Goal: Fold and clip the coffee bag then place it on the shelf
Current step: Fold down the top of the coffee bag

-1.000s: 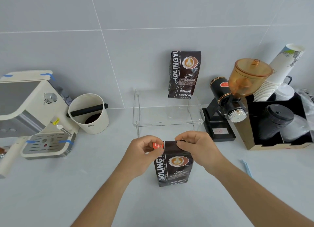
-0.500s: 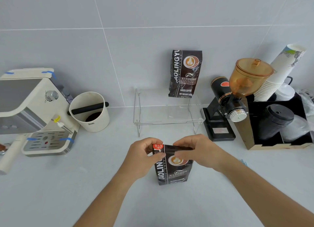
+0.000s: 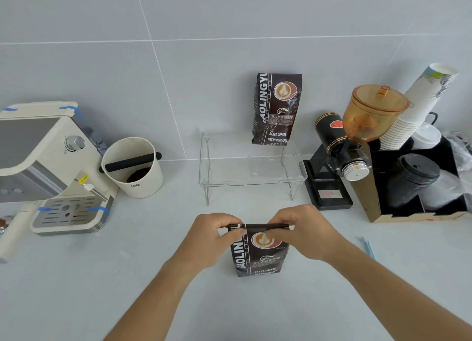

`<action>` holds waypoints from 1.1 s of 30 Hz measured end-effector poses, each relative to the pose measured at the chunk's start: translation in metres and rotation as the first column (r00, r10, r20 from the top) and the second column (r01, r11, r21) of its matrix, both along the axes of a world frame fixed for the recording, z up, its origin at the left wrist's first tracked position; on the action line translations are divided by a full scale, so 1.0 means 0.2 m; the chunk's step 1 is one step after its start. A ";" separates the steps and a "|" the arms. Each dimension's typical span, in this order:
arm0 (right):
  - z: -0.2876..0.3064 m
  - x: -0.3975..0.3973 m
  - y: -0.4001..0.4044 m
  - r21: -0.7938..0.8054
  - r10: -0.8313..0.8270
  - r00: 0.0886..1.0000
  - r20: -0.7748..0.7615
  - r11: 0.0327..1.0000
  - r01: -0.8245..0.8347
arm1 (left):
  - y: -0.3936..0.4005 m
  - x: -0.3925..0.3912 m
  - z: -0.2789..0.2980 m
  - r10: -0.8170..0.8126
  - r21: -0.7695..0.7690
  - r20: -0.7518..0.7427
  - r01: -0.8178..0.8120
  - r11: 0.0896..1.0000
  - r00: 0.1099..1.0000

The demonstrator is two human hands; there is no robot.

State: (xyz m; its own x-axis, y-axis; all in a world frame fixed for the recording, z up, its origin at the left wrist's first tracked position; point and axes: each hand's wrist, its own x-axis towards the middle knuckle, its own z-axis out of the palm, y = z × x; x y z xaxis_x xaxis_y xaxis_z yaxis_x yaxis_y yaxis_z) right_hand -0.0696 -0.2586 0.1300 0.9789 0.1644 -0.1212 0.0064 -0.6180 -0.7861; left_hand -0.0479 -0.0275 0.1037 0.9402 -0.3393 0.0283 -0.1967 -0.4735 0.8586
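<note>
A dark brown coffee bag [image 3: 260, 257] stands upright on the counter in front of me, its top folded down. My left hand [image 3: 207, 238] pinches the folded top at its left corner. My right hand [image 3: 304, 232] pinches the fold at the right, with fingers lying over the front of the bag. A clear acrylic shelf [image 3: 251, 178] stands just behind the bag. A second coffee bag [image 3: 277, 108] stands on the shelf's back right part against the wall. A light blue clip [image 3: 367, 247] lies on the counter right of my right arm.
A cream espresso machine [image 3: 48, 167] sits at the left with a white knock box [image 3: 132, 167] beside it. Right of the shelf stand a black grinder with an amber hopper [image 3: 357, 136] and a black organiser [image 3: 413, 185] holding paper cups and lids.
The top of the bag has been folded further down, so the bag stands shorter. The orange spot seen at my left fingers earlier is now hidden. Both hands stay at the fold.
</note>
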 end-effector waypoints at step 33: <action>-0.51 -0.47 -0.73 -0.312 -0.536 0.844 -0.009 0.804 0.507 | 0.04 0.01 -0.05 -0.037 -0.014 0.009 0.038 0.999 0.999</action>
State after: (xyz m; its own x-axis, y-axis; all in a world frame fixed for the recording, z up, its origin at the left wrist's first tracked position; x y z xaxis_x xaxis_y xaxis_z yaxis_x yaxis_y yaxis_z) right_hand -0.1630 -0.4041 0.0288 0.8886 -0.4238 -0.1755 -0.4450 -0.7037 -0.5539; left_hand -0.0455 -0.0192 0.0932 0.9266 -0.3739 0.0414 -0.2215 -0.4535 0.8633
